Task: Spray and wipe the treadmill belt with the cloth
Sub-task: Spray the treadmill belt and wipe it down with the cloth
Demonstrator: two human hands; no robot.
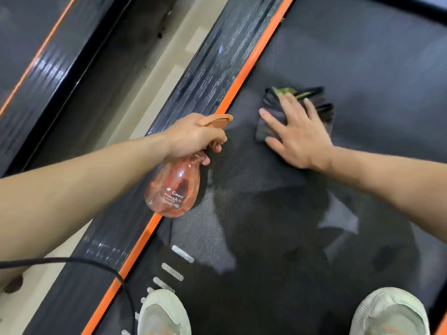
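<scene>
Right hand (pixel 298 136): flat, fingers spread and straight, pressing a dark folded cloth (pixel 294 112) onto the treadmill belt (pixel 362 68). Cloth sits mid-belt, right of the orange edge strip (pixel 251 64); its far edge is blurred, with a yellow-green bit showing there. Looks like a wiping stroke under way.

Left hand (pixel 196 136): fingers curled round the neck of a clear orange spray bottle (pixel 174 187), one finger at the trigger. Bottle hangs over the belt's left edge, nozzle pointing right toward the cloth.

Belt: dark mesh, shadow patches nearer the body. Cannot tell which areas are wet.

To do this step well, I judge:
- keep the palm flat so the whole cloth bears down, not only the fingertips;
- work in overlapping passes from the orange strip across to the right;
- spray just ahead of the cloth, lightly, and keep mist off the ribbed side rail (pixel 198 76);
- mind footing: both shoes (pixel 164 313) stand on the near end of the belt.
</scene>
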